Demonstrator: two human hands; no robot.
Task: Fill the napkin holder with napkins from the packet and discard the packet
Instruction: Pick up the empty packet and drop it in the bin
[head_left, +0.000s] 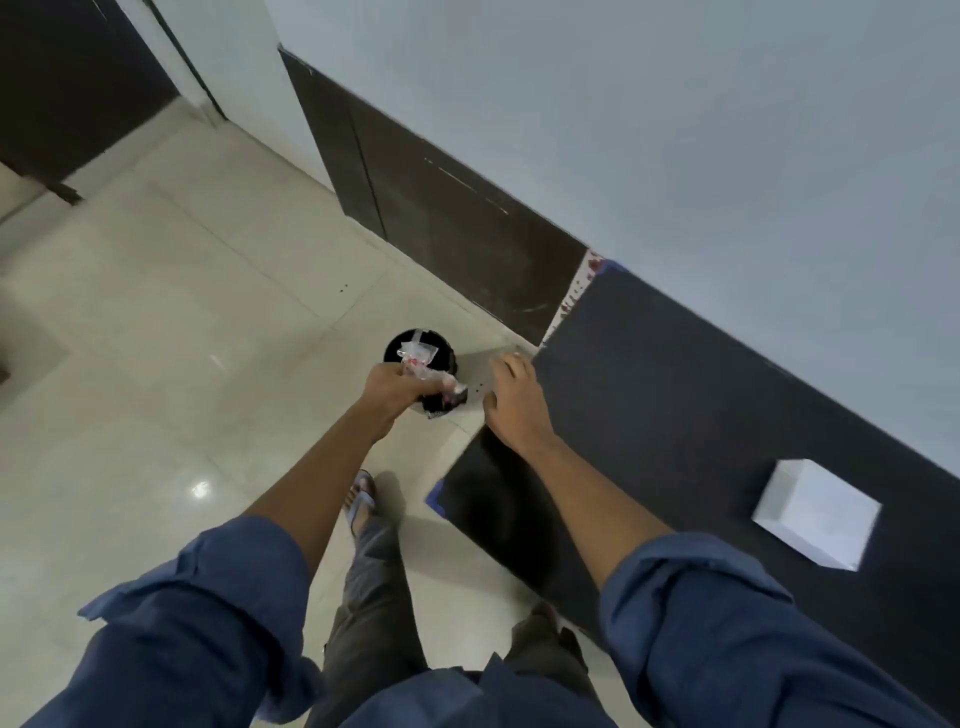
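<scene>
My left hand (390, 391) grips a crumpled clear plastic packet (422, 366) with red print, held right over a black round bin (415, 345) that stands on the floor beside the table's end. To the right of the bin, my right hand (511, 397) hovers with fingers apart and nothing in it, over the corner of the black table (675, 415). Further right on that table stands a white napkin holder (815, 514), seen from above, with white napkins in it.
Pale glossy floor tiles (182, 338) spread to the left. A grey wall with a dark skirting panel (441, 218) runs behind the bin and table. My feet in sandals (361, 501) stand close to the table's near corner.
</scene>
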